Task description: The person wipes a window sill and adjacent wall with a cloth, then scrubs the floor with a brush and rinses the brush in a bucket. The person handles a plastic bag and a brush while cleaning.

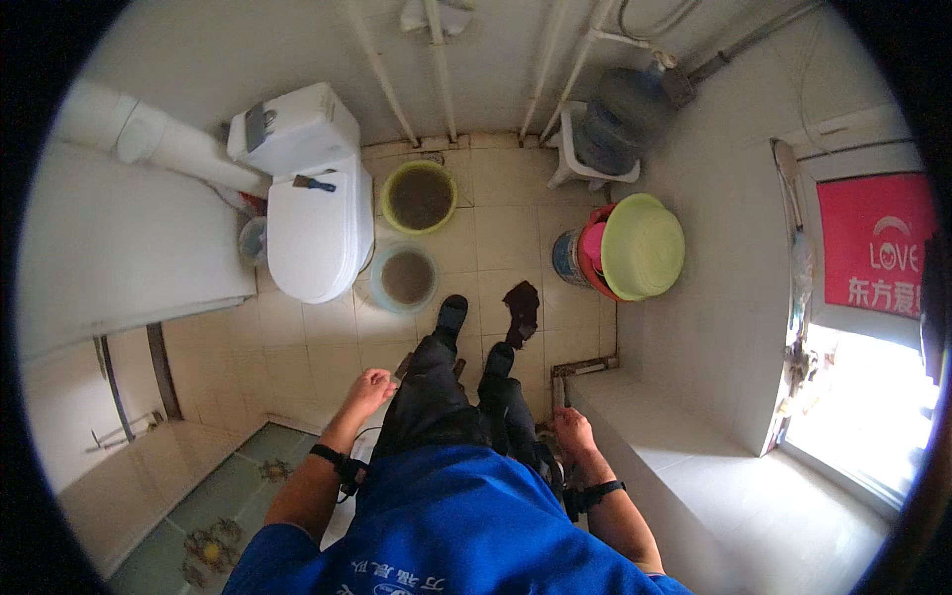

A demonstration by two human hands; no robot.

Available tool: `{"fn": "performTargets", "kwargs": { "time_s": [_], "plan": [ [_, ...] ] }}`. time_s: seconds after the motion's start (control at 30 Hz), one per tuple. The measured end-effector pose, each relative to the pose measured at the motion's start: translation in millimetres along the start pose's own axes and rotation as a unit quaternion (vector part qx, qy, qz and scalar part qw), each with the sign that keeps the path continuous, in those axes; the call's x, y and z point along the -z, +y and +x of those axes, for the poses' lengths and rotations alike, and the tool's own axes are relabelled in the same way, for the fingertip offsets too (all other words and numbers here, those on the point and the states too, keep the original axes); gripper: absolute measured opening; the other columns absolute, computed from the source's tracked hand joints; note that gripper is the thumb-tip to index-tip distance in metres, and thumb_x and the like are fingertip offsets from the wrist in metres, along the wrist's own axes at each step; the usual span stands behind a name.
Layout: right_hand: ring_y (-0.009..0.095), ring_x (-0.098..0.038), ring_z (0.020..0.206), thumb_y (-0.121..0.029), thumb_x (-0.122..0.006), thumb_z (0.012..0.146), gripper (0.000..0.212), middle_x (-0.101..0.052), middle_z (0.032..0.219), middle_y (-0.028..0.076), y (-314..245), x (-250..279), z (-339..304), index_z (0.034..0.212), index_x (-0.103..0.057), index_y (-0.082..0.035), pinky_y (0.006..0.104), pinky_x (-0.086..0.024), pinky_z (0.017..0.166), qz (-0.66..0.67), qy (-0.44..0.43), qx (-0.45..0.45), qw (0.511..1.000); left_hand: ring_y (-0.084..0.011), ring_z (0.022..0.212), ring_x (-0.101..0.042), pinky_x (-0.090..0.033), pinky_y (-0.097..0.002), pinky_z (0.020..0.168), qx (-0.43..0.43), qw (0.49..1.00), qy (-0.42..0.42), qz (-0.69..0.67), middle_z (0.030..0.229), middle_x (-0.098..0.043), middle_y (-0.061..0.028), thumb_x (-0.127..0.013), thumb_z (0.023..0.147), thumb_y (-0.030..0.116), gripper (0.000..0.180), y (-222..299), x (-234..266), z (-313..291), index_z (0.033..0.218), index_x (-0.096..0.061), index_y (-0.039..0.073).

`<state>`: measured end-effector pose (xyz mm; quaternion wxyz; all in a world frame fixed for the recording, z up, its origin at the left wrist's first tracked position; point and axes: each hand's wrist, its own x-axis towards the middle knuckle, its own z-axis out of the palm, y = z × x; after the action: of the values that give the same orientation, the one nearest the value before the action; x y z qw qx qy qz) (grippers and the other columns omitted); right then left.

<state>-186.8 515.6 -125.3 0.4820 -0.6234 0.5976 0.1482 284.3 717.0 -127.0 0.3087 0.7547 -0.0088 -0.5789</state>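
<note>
Blue shirt (466,521) closest. Left hand (370,390) curled by black trousers (426,402), right hand (573,433) curled near ledge (684,466); can't tell if gripping anything. Light-blue basin (377,289) of murky water (406,277) on tiled floor (506,238), beside toilet (313,238).

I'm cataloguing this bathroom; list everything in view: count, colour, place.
Toilet: one, white, left
Hand tool: one, blue-handled, toilet lid
Far floor basin: one, yellow-green, beside toilet
Near floor basin: one, pale blue, beside toilet
Cloth: one, dark maroon, centre floor
Stool: one, white, right corner
Water jug: one, bluish, on stool
Tilted basin: one, pale green, right
Stacked containers: several, red, blue, right
Pipes: several, white, top
Sign: one, red, far right
Shirt: one, blue, bottom
Shoes: two, black, centre
Left grip: one, bare, by left leg
Right grip: one, bare, by right leg
</note>
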Motion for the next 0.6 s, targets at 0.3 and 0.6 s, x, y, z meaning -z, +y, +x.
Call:
{"fn": "performTargets", "kwargs": {
  "time_s": [0.3,0.6],
  "plan": [
    [0.023,-0.073,0.105,-0.018,-0.073,0.084,0.032,-0.077,0.115,0.008,155.2,36.4,52.7,0.115,-0.077,-0.008,0.0353,-0.061,0.086,-0.332,-0.080,0.189,0.921,-0.0170,0.084,-0.071,-0.058,-0.0317,0.074,-0.002,0.994,0.076,-0.073,0.100,-0.076,-0.0122,-0.058,0.108,0.028,0.034,-120.7,-45.9,-80.5,0.125,-0.064,-0.001],
    [0.016,-0.075,0.076,-0.016,-0.072,0.091,0.038,-0.079,0.093,0.011,131.0,53.2,80.6,0.127,-0.070,-0.005,0.0321,-0.060,0.065,-0.198,-0.069,0.142,0.967,-0.0237,0.094,-0.074,-0.059,-0.0360,0.079,0.063,0.993,0.091,-0.040,0.109,-0.077,-0.0174,-0.055,0.107,0.028,0.039,-164.8,-71.4,-144.4,0.130,-0.064,-0.003]
  ]
}}
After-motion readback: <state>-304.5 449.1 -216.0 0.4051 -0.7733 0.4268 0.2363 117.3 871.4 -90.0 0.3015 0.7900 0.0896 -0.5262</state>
